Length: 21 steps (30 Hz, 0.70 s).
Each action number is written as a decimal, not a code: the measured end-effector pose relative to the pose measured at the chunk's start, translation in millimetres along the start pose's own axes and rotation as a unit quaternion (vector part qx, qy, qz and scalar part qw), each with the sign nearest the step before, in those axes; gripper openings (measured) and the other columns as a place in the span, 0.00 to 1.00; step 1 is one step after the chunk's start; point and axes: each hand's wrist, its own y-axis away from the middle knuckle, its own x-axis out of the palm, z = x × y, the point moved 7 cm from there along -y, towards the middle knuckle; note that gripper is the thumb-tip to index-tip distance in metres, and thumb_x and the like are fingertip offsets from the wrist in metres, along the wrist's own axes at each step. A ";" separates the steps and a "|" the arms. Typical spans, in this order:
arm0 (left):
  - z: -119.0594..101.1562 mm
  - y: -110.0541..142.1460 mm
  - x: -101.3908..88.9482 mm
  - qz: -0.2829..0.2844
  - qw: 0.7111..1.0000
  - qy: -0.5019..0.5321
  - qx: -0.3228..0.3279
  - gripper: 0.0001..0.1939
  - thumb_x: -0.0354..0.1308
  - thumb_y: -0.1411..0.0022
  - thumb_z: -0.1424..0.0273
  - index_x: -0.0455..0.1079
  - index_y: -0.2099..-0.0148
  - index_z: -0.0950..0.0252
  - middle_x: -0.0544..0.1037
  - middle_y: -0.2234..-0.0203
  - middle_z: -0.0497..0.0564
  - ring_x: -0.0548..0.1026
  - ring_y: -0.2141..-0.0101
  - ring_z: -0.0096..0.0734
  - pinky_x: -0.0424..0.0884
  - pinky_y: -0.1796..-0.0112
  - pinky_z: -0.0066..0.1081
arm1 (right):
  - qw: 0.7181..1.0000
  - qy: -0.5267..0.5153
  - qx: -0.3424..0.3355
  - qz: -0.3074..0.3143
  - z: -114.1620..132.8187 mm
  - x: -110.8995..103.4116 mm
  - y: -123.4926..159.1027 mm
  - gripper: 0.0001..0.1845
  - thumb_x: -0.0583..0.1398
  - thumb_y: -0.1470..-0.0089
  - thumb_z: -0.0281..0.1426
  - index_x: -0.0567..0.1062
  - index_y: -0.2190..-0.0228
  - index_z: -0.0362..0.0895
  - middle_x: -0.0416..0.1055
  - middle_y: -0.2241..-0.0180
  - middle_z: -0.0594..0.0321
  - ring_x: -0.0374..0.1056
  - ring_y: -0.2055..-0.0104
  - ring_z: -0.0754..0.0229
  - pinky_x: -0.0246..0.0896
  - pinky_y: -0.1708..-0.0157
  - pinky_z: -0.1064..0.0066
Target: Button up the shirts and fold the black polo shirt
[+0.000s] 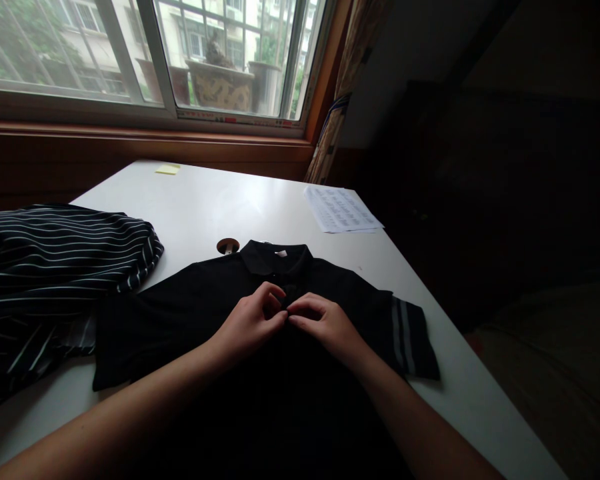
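Observation:
A black short-sleeved polo shirt lies spread front side up, its collar pointing away from me. Two grey stripes run around the sleeve on the right. My left hand pinches the front placket just below the collar, thumb and fingers closed on the cloth. Close against it, my right hand pinches the same spot from the other side. Their fingertips nearly meet. Any button between them is too dark and small to make out.
Under the shirt is a white table. A black garment with white stripes is heaped at the left. Printed papers lie at the right edge, and a yellow sticky note at the back. Behind the shirt collar is a round cable hole.

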 end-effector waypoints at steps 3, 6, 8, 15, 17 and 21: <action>1.0 0.0 0.0 -0.007 1.000 0.001 -0.001 0.13 0.58 0.41 0.68 0.67 0.53 0.61 0.76 0.70 0.46 0.72 0.72 0.28 0.64 0.70 0.26 | 1.000 0.008 -0.006 -0.002 2.0 -0.1 0.4 0.07 0.65 0.47 0.33 0.81 0.65 0.47 0.76 0.63 0.61 0.72 0.58 0.56 0.66 0.56 0.65; 1.6 0.3 0.3 -0.007 1.000 0.000 0.003 0.12 0.57 0.41 0.69 0.67 0.53 0.61 0.76 0.70 0.45 0.71 0.73 0.27 0.64 0.71 0.25 | 1.000 0.014 -0.008 -0.001 3.8 0.2 0.7 0.07 0.65 0.47 0.33 0.81 0.64 0.48 0.75 0.63 0.61 0.72 0.58 0.56 0.66 0.56 0.66; 1.6 0.5 0.1 -0.006 1.000 0.001 0.004 0.13 0.57 0.40 0.70 0.67 0.53 0.61 0.76 0.70 0.45 0.70 0.73 0.27 0.64 0.71 0.25 | 1.000 0.015 -0.008 0.000 4.4 0.2 1.0 0.07 0.65 0.47 0.32 0.82 0.64 0.48 0.75 0.63 0.62 0.72 0.58 0.56 0.66 0.56 0.66; 0.3 0.1 0.2 -0.002 1.000 0.007 0.006 0.14 0.55 0.40 0.72 0.65 0.51 0.61 0.76 0.70 0.44 0.70 0.74 0.26 0.64 0.71 0.25 | 1.000 0.019 -0.013 0.008 4.6 0.6 1.5 0.08 0.65 0.46 0.31 0.82 0.62 0.49 0.75 0.62 0.62 0.71 0.57 0.56 0.65 0.56 0.66; 0.5 0.1 0.0 -0.002 1.000 0.007 0.007 0.14 0.54 0.39 0.73 0.65 0.50 0.61 0.76 0.69 0.44 0.70 0.74 0.25 0.63 0.71 0.25 | 1.000 0.016 -0.015 0.011 4.7 1.1 1.4 0.09 0.64 0.46 0.30 0.82 0.62 0.50 0.74 0.62 0.62 0.71 0.57 0.57 0.65 0.56 0.66; 2.3 -0.5 0.4 -0.004 1.000 0.010 0.010 0.13 0.55 0.40 0.73 0.65 0.52 0.62 0.76 0.69 0.45 0.70 0.73 0.26 0.63 0.71 0.25 | 1.000 0.010 -0.019 0.008 3.9 1.6 1.4 0.09 0.64 0.46 0.30 0.82 0.62 0.50 0.75 0.62 0.62 0.72 0.58 0.57 0.65 0.56 0.66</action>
